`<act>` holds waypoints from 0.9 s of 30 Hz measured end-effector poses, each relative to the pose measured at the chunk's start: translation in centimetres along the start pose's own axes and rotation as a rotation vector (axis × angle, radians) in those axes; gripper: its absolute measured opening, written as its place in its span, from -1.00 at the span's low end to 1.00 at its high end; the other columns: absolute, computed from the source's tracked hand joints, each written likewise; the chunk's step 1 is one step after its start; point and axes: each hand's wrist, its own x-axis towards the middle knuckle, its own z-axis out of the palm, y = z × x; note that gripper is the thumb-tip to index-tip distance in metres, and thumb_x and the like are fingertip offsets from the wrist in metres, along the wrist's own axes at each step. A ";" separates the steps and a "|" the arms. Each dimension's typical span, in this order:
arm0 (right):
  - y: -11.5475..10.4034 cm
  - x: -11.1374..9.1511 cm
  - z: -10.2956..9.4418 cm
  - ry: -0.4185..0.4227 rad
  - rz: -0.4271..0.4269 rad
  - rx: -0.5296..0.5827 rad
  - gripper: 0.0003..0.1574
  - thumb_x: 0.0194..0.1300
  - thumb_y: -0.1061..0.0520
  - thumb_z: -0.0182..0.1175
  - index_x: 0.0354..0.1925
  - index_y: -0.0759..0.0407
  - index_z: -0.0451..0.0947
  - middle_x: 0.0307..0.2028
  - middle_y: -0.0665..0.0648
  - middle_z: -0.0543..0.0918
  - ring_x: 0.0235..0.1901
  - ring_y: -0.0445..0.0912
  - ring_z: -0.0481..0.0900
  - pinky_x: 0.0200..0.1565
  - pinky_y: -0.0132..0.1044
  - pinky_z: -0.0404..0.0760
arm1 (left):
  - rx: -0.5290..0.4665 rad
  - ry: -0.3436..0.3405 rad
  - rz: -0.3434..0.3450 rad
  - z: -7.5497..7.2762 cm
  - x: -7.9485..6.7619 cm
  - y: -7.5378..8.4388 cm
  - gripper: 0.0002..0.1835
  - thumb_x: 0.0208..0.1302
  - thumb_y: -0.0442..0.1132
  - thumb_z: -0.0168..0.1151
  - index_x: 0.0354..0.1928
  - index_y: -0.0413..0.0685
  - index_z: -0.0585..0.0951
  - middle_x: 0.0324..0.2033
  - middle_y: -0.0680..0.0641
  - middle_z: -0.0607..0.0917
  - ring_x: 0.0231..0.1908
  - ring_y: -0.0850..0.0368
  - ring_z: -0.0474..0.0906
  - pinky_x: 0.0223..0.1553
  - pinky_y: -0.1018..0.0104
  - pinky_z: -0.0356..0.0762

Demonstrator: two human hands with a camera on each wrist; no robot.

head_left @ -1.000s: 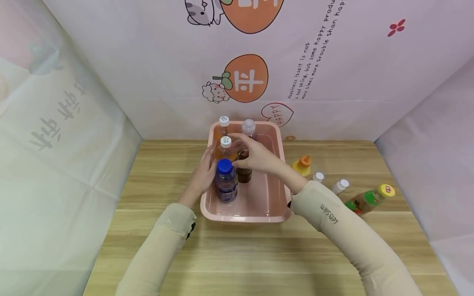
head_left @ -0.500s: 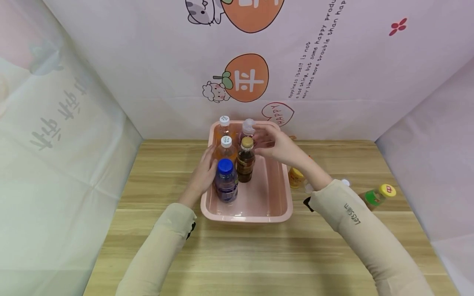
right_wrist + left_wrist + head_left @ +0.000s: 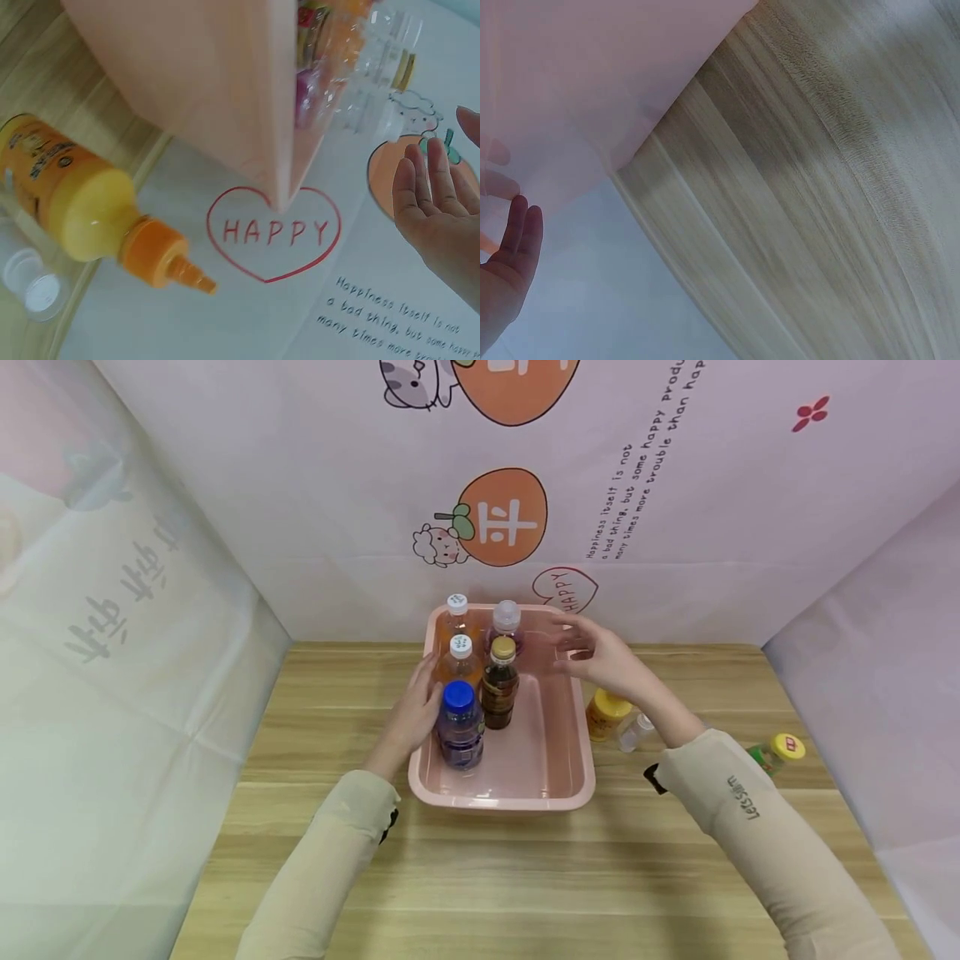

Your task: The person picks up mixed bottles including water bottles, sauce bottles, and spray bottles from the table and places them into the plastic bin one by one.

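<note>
A pink plastic basin (image 3: 491,803) stands on the table with several bottles upright in its left part. My left hand (image 3: 411,717) rests along the basin's left rim, fingers extended, beside a blue-capped bottle (image 3: 461,727). In the left wrist view, straight fingers (image 3: 526,236) lie against the basin's outer wall. My right hand (image 3: 600,653) hovers over the basin's right rim, fingers loosely bent and holding nothing. Nearest to it inside are a dark bottle with a gold cap (image 3: 499,689) and a bottle with a clear cap (image 3: 507,618). Two white-capped bottles of orange drink (image 3: 461,667) stand at the left wall.
Right of the basin stands a yellow squeeze bottle (image 3: 82,191) with an orange nozzle. Beside it is a small clear bottle (image 3: 634,733) with a white cap. A yellow-capped bottle with a green label (image 3: 772,753) is farther right, partly behind the sleeve. A printed cloth (image 3: 675,593) hangs behind.
My right hand has drawn back rightward from above the bottles to the basin's right rim, uncovering the gold-capped bottle. The left hand has stayed at the left rim.
</note>
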 end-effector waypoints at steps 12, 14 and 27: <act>2.7 -0.9 -1.4 0.021 0.063 0.019 -0.18 0.18 0.42 0.12 0.38 0.33 0.09 0.15 0.50 0.42 0.21 0.31 0.37 0.27 0.14 0.36 | -0.014 -0.004 -0.003 0.0 0.1 -0.2 -0.42 0.48 -0.05 -0.30 0.48 0.09 0.00 0.50 0.08 -0.03 0.48 -0.03 -0.03 0.46 -0.05 -0.01; 3.3 -1.0 -1.7 0.026 0.075 0.026 -0.18 0.18 0.43 0.12 0.38 0.34 0.08 0.17 0.50 0.41 0.23 0.31 0.35 0.30 0.14 0.33 | -0.013 -0.006 -0.008 0.0 0.1 -0.1 -0.42 0.48 -0.04 -0.30 0.49 0.10 -0.01 0.50 0.09 -0.03 0.48 -0.03 -0.03 0.46 -0.05 0.00; 6.0 -2.5 -3.5 0.041 0.143 -0.006 -0.16 0.25 0.33 0.12 0.42 0.26 0.02 0.22 0.45 0.39 0.24 0.25 0.36 -0.07 -0.65 0.42 | -0.025 0.000 -0.005 -0.1 -0.1 0.2 -0.43 0.48 -0.07 -0.29 0.48 0.08 0.00 0.50 0.07 -0.02 0.48 -0.03 -0.03 0.46 -0.04 -0.01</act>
